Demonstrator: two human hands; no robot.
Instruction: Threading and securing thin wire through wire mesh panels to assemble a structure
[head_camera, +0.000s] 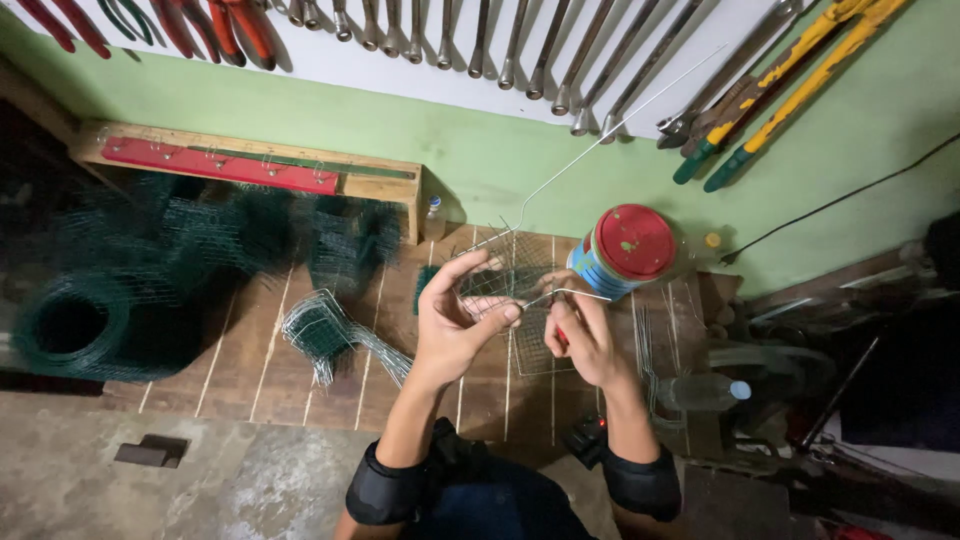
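Wire mesh piece (500, 282) sits held up over the middle of the wooden platform (260, 350), between my two hands, in the one head view I have. My left hand (455, 320) grips its left side, thumb and fingers pinched on the wires. My right hand (580, 335) is closed round a red-handled tool (560, 337) and a thin wire at the mesh's right edge; I cannot tell how tightly. A long straight wire (600, 145) runs from the mesh up and right toward the wall.

Just past the right hand, near the platform's far right corner, stands a can with a red lid (630, 248), almost touching the mesh, so room on that side is tight. A flat mesh panel (535, 345) lies on the boards under the hands. Left of the left hand a bent bundle of mesh (325, 335) rests on the boards, with bare planks between it and my wrist. Green mesh rolls (110, 310) crowd the platform's left end and far edge. A small bottle (433, 218) stands at the far edge by a wooden rack (250, 165). A clear plastic bottle (700, 392) lies off the right edge. Hand tools (520, 40) hang on the wall above. The near edge gives onto concrete floor (250, 480), where a small dark block (150, 452) lies.
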